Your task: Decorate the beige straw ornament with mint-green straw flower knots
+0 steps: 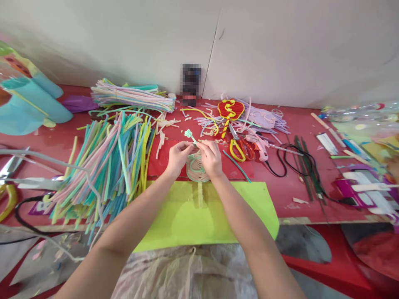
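Note:
Between the fingertips of my left hand [180, 156] and my right hand [210, 157] is a mint-green pipe cleaner [188, 133], its far end curled into a small flower. Both hands are pinched closed on it, the right one nearer the stem's lower part. Below them lies a beige, fan-shaped pipe cleaner piece [197, 176] with mint-green curls and a pale handle, partly covered by my right hand. It rests across a red sheet [162, 166] and a yellow-green sheet [174, 224]. A loose teal pipe cleaner [237, 167] lies right of my right hand.
Bundled pipe cleaners [109, 158] fill the left side. Scissors [237, 149], a pink glue gun [261, 146] with a black cord [285, 166], and a red-and-yellow fan [230, 110] lie to the right. A blurred dark object [190, 83] leans on the wall.

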`<action>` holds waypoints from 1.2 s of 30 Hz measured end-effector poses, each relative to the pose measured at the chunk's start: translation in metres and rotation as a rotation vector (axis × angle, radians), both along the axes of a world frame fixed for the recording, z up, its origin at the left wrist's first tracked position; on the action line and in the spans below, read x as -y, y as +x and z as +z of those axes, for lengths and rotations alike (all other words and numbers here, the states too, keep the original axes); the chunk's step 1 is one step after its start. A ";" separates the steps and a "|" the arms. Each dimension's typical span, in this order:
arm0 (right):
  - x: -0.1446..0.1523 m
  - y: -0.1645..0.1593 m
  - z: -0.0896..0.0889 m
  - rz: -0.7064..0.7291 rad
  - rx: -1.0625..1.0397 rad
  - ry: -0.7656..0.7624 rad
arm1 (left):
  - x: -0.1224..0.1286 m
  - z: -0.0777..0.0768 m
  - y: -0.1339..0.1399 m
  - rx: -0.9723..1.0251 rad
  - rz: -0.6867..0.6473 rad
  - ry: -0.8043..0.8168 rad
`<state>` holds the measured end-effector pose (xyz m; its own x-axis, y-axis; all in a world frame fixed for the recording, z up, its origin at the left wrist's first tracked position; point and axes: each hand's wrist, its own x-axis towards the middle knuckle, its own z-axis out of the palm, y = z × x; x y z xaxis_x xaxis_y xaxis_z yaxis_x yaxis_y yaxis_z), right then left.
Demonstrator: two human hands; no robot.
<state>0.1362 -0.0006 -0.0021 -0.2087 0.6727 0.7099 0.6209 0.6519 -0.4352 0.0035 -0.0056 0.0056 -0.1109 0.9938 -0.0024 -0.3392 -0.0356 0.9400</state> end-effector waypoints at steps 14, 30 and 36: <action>0.000 0.008 0.001 0.001 -0.038 0.085 | 0.001 0.004 -0.003 0.011 -0.115 -0.024; -0.001 0.017 0.004 0.077 0.026 0.011 | -0.001 0.003 -0.006 -0.027 -0.159 -0.012; -0.001 0.015 0.004 0.144 -0.007 -0.024 | -0.003 0.000 -0.006 -0.092 -0.093 0.000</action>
